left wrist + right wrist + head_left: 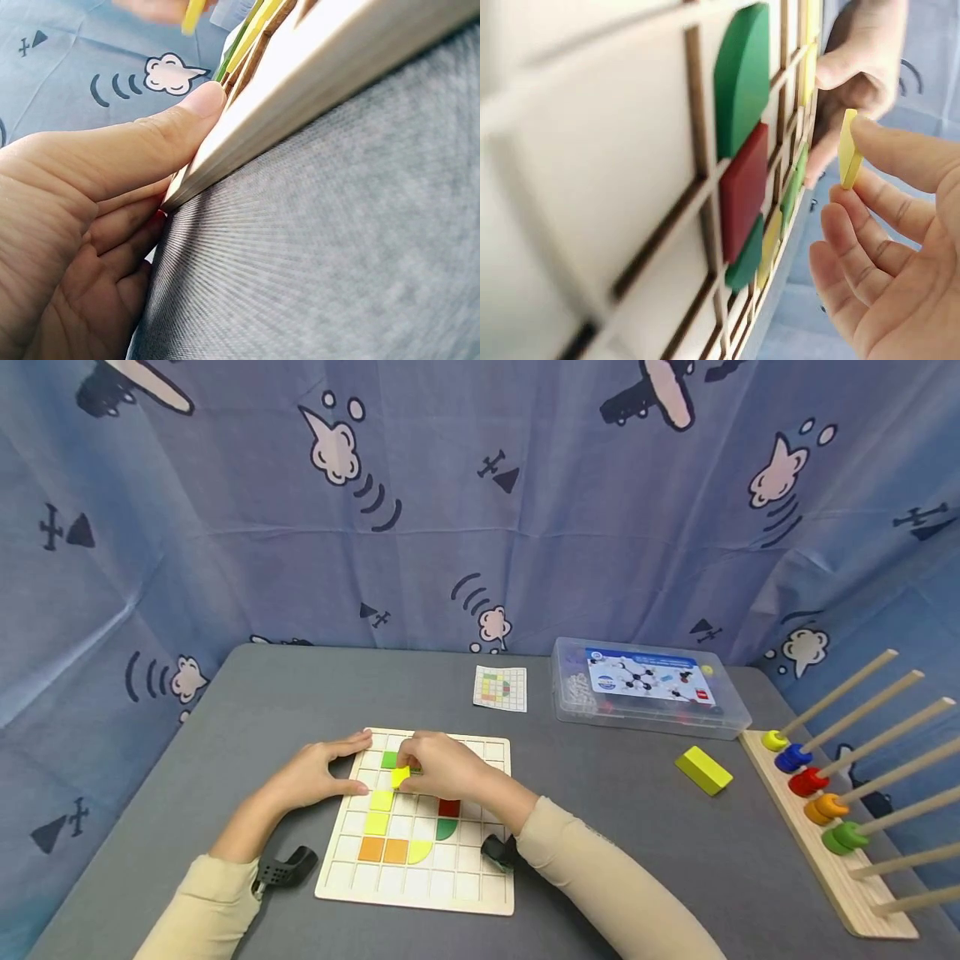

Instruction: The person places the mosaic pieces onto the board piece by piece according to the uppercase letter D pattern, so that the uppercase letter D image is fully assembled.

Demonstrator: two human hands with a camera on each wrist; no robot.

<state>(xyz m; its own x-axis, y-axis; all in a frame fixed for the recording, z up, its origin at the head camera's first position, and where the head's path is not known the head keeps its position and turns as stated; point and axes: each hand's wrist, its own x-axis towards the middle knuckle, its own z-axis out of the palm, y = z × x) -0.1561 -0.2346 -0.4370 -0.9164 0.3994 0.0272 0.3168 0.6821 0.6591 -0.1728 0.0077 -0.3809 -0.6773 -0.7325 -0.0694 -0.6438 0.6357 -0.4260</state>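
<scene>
A pale wooden grid board [480, 893] lies on the grey table, holding flat coloured tiles. Over its upper left part, my right hand [450, 768] pinches a yellow square tile [847, 150] between thumb and index finger, raised off the grid. At the left edge my left hand [311, 772] rests spread, its thumb [169, 135] touching the board's side. Set in the grid are yellow squares [377, 822], orange squares [395, 852], a yellow rounded tile [420, 852], a red square [448, 808] and a green rounded tile [446, 829]. My right hand covers some cells in the head view.
Behind the board lies a small pattern card [500, 688]. A clear plastic box [645, 685] with a printed label stands at the back right. A yellow block [703, 770] lies near a wooden peg stand [832, 860] with coloured rings. A blue curtain [420, 527] hangs behind the table.
</scene>
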